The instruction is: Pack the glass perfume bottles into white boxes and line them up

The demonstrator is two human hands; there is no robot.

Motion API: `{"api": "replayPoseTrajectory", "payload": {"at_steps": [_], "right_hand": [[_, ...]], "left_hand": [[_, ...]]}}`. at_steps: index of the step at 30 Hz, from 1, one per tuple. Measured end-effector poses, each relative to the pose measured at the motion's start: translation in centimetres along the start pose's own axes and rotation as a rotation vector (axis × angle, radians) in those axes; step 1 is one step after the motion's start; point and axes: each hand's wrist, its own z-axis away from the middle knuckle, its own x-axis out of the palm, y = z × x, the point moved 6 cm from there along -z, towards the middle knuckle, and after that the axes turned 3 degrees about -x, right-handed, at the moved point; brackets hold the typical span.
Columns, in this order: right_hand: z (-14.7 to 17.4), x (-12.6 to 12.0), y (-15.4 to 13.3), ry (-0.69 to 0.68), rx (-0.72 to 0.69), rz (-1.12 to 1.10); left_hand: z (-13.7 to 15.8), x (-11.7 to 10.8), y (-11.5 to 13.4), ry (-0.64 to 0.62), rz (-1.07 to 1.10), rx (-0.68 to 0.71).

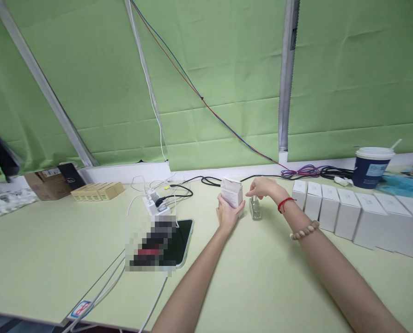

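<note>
In the middle of the table, my left hand (228, 213) is wrapped round a small white carton (231, 193). The carton stands upright with its top flap raised, and small print shows on its side. To its right, my right hand (264, 187) reaches down with bent fingers at the top of a small clear glass bottle (255, 210). My fingers hide the bottle's neck, and the bottle is apart from the carton.
A row of several white boxes (348, 215) stands on the right, near a lidded paper cup (371, 169). Left of my hands are a power strip (154, 203), a tablet (182, 240) and cables. Several yellowish boxes (97, 191) lie farther left.
</note>
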Motion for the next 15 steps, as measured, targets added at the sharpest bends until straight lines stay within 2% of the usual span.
{"api": "replayPoseTrajectory", "payload": {"at_steps": [5,9,15], "right_hand": [[-0.5,-0.7,0.1,0.146,-0.126,0.046],[-1.5,0.3,0.2,0.066,-0.253,-0.039],[-2.6,2.2,1.1,0.031,-0.175,-0.081]], "left_hand": [[-0.1,-0.1,-0.3,0.031,-0.009,-0.019],[0.0,-0.4,-0.3,0.055,-0.009,-0.030],[0.2,-1.4,0.3,0.189,0.052,0.027]]}}
